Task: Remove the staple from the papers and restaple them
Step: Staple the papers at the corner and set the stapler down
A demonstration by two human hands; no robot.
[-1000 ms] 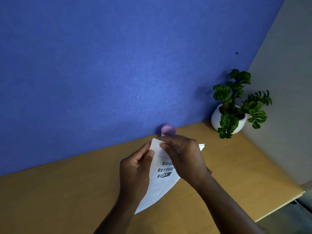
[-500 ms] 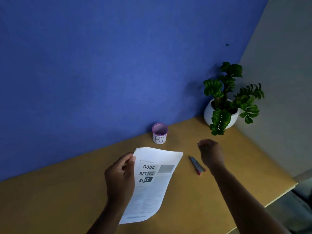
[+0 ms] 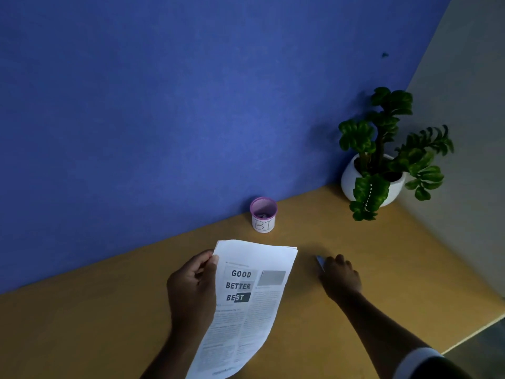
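Observation:
A stack of white printed papers (image 3: 246,299), headed "GOOD BETTER BEST", is held over the wooden desk (image 3: 369,255). My left hand (image 3: 192,291) pinches the stack at its upper left edge. To the right of the papers, my right hand (image 3: 340,277) rests on the desk with its fingers curled over a small stapler (image 3: 319,260). Only the stapler's blue-grey tip shows past the fingers. No staple is visible on the papers at this size.
A small white cup (image 3: 263,216) with a purple rim, marked "BI", stands by the blue wall behind the papers. A potted green plant (image 3: 374,176) in a white pot fills the back right corner. The desk's edge (image 3: 464,337) runs along the right.
My right hand let go of the papers' top corner, swung right past the stapler lying on the desk, then came down over it. My left hand keeps hold of the papers.

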